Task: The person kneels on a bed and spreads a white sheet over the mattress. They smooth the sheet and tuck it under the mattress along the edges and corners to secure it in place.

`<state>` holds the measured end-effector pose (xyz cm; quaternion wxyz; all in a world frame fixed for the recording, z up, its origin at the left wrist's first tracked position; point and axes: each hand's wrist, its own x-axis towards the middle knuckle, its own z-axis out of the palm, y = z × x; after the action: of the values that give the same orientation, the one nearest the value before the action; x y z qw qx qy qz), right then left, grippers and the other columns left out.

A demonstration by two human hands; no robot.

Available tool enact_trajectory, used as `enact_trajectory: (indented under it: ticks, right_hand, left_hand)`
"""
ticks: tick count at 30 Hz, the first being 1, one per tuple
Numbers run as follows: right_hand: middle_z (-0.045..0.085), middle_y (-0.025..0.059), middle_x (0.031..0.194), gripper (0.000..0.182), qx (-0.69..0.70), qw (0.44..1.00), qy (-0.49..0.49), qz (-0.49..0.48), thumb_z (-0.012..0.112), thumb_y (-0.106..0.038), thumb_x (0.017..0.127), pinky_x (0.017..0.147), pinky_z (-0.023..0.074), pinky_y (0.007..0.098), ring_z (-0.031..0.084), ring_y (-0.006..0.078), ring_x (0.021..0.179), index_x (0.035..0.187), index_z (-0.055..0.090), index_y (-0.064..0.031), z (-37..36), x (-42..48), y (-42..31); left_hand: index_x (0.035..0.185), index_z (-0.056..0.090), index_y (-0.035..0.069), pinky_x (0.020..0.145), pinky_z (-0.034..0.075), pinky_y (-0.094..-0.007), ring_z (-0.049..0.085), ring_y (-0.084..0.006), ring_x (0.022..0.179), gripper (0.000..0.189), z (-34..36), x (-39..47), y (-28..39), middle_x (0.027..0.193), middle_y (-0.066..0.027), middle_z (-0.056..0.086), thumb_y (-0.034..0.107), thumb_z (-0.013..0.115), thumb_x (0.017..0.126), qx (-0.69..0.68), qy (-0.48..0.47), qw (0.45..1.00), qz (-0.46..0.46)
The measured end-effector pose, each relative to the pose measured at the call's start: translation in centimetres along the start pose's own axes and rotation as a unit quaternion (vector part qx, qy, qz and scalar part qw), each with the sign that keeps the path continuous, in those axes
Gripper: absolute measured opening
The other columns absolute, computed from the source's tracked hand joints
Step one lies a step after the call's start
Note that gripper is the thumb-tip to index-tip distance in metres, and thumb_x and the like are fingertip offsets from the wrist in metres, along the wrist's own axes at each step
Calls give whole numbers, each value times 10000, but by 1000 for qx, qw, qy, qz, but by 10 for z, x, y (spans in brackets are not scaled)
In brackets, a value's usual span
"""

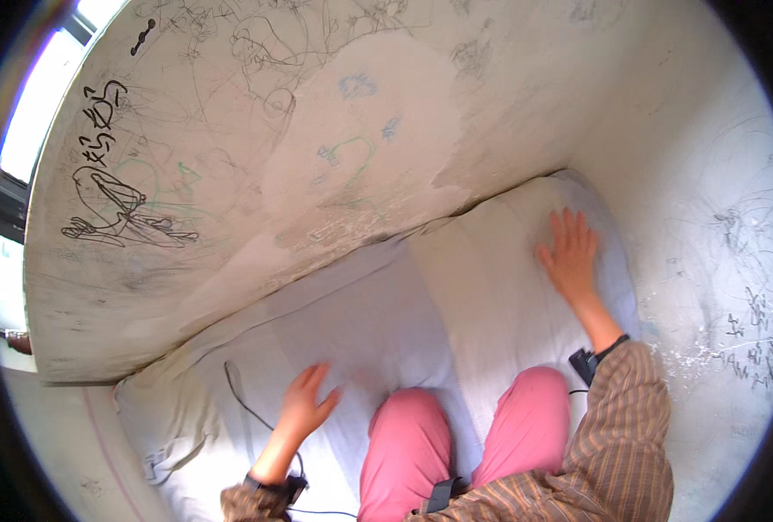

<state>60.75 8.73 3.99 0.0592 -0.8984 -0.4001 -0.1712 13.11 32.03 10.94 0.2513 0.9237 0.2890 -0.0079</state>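
Observation:
A broad-striped grey and cream bed sheet [367, 313] covers the mattress under my knees. Flat on its far right part, fingers spread, rests my right hand [570, 256]; it holds nothing. My left hand [305, 403] is above the sheet's left half, fingers apart and slightly blurred, with nothing in it. Whether it touches the cloth I cannot tell. Close to the left hand a thin black cable [249, 408] curves over the sheet. Near the left corner the sheet lies in wrinkles [194, 450].
A wall [373, 130] with scribbles and peeling paint runs along the mattress's far edge. Another marked wall [699, 274] borders the right side. Bright window panes [34, 117] show at far left. Black straps with small devices [583, 367] sit on both wrists, with cables attached.

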Motion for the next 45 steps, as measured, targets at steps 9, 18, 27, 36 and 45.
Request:
enact_trajectory:
  ticks: [9,18,27,36,45]
  right_hand:
    - [298,137,1437,615,-38,997,-50,37,561,-389,831,1034,193,560,228,377,1329,1356,385,-121,9,-54,20]
    - [381,122,1380,520,-45,990,-127,46,562,-290,834,974,300,517,322,349,1272,1309,440,-117,-13,-28,-6]
    - [592,129,1124,276,311,925,-160,-150,597,-184,798,906,416,379,533,299,1050,1043,630,-60,-61,39,-194]
    - [564,89,865,239,205,950,-25,-233,620,-125,721,771,397,399,509,269,911,954,581,-89,12,32,-338]
    - [571,102,856,162,406,904,21,-130,604,-100,767,710,435,430,522,304,846,926,580,-81,-7,18,-327]
  left_hand:
    - [1220,513,1,918,428,-392,540,-361,1075,549,-3,-440,-140,1149,-237,566,386,571,833,45,-166,783,-598]
    - [1004,671,173,775,497,-405,623,-319,875,301,85,-392,-121,943,-128,662,229,566,728,107,-216,813,-530]
    - [1085,602,125,796,485,-437,580,-324,963,298,-8,-55,-110,1062,-128,611,213,520,813,80,13,981,-175]
    - [1135,572,125,750,475,-408,570,-310,868,346,-12,77,-97,994,-117,566,147,564,789,-25,336,928,-160]
    - [992,610,104,702,454,-406,555,-295,792,208,-10,89,-118,904,-98,566,147,566,793,78,306,936,-155]
